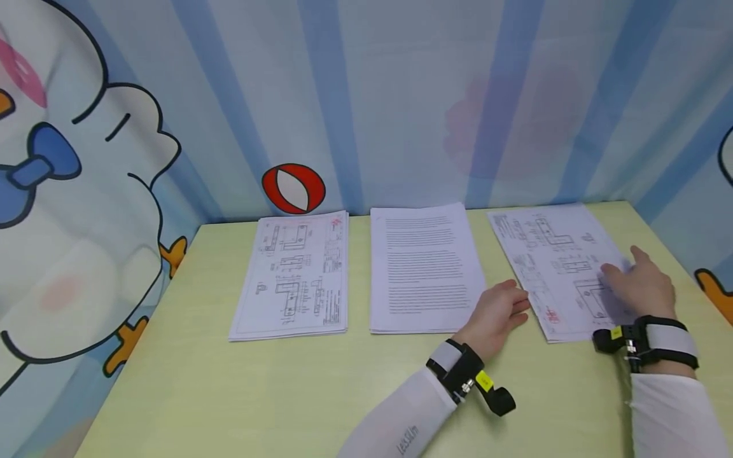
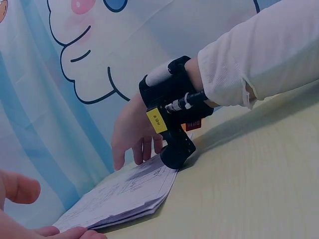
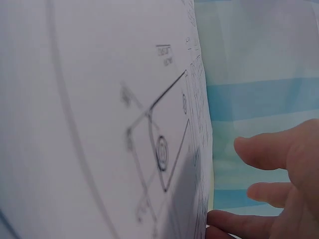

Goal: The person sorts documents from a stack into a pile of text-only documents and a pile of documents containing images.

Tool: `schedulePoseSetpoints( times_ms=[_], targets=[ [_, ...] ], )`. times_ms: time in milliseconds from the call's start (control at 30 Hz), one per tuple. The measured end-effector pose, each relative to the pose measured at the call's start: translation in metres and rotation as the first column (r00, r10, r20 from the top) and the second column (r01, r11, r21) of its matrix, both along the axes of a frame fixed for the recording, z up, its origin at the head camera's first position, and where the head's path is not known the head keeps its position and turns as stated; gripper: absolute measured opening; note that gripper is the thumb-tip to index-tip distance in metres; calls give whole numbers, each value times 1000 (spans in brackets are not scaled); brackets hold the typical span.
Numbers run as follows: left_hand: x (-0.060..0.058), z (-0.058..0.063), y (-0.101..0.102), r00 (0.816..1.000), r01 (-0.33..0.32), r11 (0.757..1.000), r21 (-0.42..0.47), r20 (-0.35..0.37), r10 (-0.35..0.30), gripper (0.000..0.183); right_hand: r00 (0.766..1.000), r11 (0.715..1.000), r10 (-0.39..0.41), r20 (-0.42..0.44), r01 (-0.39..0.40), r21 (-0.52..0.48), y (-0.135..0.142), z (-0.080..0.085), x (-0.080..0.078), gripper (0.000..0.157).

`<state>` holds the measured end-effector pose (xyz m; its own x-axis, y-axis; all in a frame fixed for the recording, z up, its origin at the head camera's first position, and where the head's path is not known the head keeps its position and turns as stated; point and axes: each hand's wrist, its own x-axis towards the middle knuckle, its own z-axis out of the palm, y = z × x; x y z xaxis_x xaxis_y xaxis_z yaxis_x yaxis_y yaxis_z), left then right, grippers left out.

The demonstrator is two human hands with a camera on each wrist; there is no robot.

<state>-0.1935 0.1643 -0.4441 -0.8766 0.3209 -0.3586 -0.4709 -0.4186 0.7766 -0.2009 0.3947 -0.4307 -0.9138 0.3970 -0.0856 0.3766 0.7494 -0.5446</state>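
A stack of paper sheets [image 1: 564, 254] printed with technical drawings lies slightly slanted on the right of the table. At its left edge is my left hand [image 1: 494, 318], with fingertips right at the paper and the thumb apart from it in the left wrist view. Over the stack's right edge my right hand [image 1: 647, 286] hovers with its fingers spread and extended, casting a shadow on the top sheet. In the left wrist view the stack [image 2: 134, 189] shows several layers at its near edge. Neither hand has paper gripped between its fingers.
In the middle lies a stack of sheets with lines of text [image 1: 426, 267]. Farther left is another stack of drawings [image 1: 294, 273]. The pale yellow table [image 1: 229, 394] meets a striped blue cartoon curtain [image 1: 389, 95] behind the stacks. A camera is strapped to each wrist.
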Motion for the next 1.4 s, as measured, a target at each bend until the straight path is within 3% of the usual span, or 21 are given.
schedulePoseSetpoints(
  times_ms=[267,467,567,733,867,1100,1167,1233,1267,1333,1400],
  targets=[
    [-5,-1,2,999,-34,999,10,27,33,60,1000,1000,6,19,-6,10,-2,0,-1,71],
    [-7,-6,0,997,3,1000,10,-83,-2,37,1000,998,-8,-14,7,-67,-15,1,-6,66],
    [-8,-10,-2,995,7,1000,-22,-101,-9,30,1000,995,12,-27,-15,-96,-23,3,-7,66],
    [-9,-15,-7,990,35,999,-16,-138,-37,51,998,993,47,-29,-50,-105,-29,5,-5,65],
    [-8,-11,-13,980,79,997,22,-183,-74,64,997,984,78,-17,-79,-160,-29,6,-5,69],
    [-18,4,-43,962,93,993,-78,-249,-109,54,988,939,152,-15,-149,-310,-42,5,-17,84],
    [-22,9,-55,957,88,993,-82,-268,-107,52,985,900,172,-32,-170,-401,-51,7,-19,86],
    [-25,12,-69,953,78,994,-82,-286,-99,51,981,825,185,-65,-191,-532,-61,12,-21,84],
    [-27,13,-76,950,74,994,-79,-297,-94,49,980,766,182,-86,-196,-612,-66,15,-21,81],
    [-30,16,-90,946,65,994,-85,-313,-89,48,976,620,173,-128,-209,-756,-78,21,-21,75],
    [-32,19,-106,942,58,993,-107,-323,-90,48,970,489,174,-171,-236,-840,-89,26,-21,70]
  ],
)
